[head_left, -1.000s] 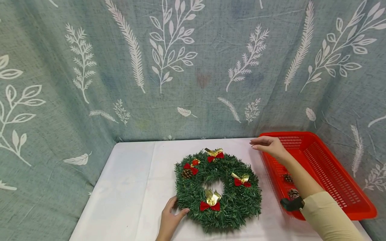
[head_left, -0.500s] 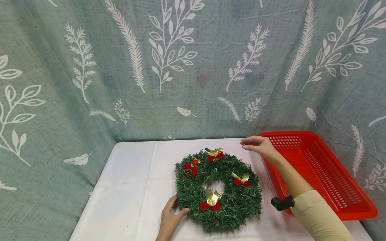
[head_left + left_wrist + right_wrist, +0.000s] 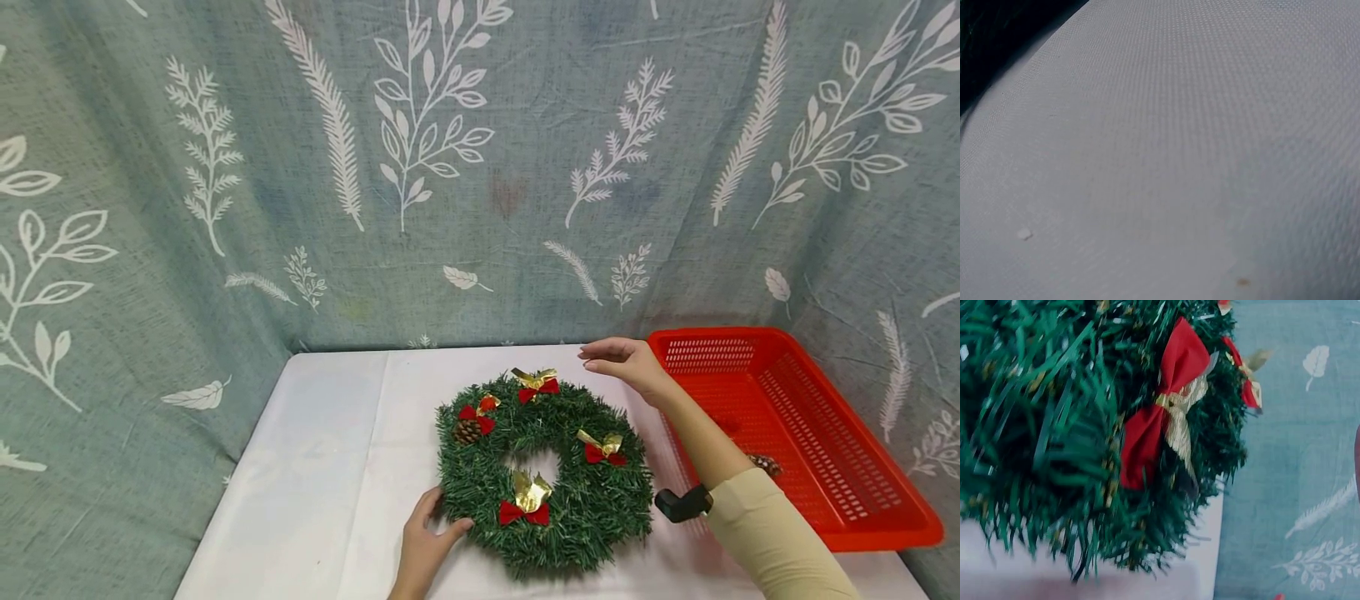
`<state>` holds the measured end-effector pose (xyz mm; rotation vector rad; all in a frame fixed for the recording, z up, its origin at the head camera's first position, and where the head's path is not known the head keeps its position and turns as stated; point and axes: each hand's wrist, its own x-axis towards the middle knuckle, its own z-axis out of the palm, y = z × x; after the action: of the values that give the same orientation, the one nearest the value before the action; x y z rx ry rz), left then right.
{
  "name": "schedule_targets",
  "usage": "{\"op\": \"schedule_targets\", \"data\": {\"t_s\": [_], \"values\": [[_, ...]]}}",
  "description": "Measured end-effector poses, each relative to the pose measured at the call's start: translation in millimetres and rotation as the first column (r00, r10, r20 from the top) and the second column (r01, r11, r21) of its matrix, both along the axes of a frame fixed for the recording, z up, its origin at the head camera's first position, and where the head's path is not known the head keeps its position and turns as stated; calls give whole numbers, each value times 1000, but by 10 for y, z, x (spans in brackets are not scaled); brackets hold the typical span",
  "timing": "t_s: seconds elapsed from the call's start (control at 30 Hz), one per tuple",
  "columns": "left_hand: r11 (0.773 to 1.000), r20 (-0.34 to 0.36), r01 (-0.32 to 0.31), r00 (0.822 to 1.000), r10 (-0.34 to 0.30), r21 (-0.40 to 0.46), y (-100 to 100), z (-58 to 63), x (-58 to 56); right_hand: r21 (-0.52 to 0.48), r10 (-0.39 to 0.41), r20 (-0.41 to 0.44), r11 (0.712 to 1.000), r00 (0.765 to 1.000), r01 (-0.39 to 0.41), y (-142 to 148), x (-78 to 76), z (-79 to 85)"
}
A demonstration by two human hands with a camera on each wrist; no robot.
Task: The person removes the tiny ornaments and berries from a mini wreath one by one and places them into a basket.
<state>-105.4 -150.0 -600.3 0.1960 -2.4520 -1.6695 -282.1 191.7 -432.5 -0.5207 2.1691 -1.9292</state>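
Observation:
A green wreath [image 3: 480, 479] lies on the white-covered table, decked with several red bows [image 3: 525, 512] carrying gold ribbon. On its upper left are a small pinecone [image 3: 467, 431] and a red ball [image 3: 487, 403]. My left hand [image 3: 424, 542] holds the wreath's left front edge, thumb and fingers curved about it. Past the wreath's far right side hovers my right hand [image 3: 628, 364], thumb and fingertips slightly apart, with nothing visible between them. The right wrist view looks closely at a red bow [image 3: 1169, 400] on the wreath. Mostly white cloth [image 3: 1160, 156] fills the left wrist view.
A red perforated plastic basket [image 3: 817, 408] stands on the table's right side. Inside it lies a pinecone [image 3: 767, 465], partly behind my right forearm. Green leaf-patterned curtain [image 3: 502, 167] hangs close around the table's back and sides.
My right hand has moved left, away from the basket and toward the wreath's far side. My left hand and the wreath have stayed in place.

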Motion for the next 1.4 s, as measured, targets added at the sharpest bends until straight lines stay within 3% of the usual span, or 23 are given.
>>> {"op": "schedule_targets", "data": {"t_s": [0.37, 0.6, 1.03, 1.4], "values": [[999, -17, -13, 1000, 12, -43, 25, -28, -11, -53, 25, 17, 998, 1000, -24, -247, -52, -38], [1000, -7, -14, 1000, 14, -23, 8, -23, -16, -44, 55, 15, 998, 998, -54, -457, -53, -77], [1000, -15, -7, 1000, 7, -12, 3, -5, -14, -47, 37, 12, 998, 999, -36, -756, -47, -125], [999, -50, -5, 999, 3, -39, 21, -13, -14, -55, 32, 3, 998, 999, -32, -992, -47, -265]]}}
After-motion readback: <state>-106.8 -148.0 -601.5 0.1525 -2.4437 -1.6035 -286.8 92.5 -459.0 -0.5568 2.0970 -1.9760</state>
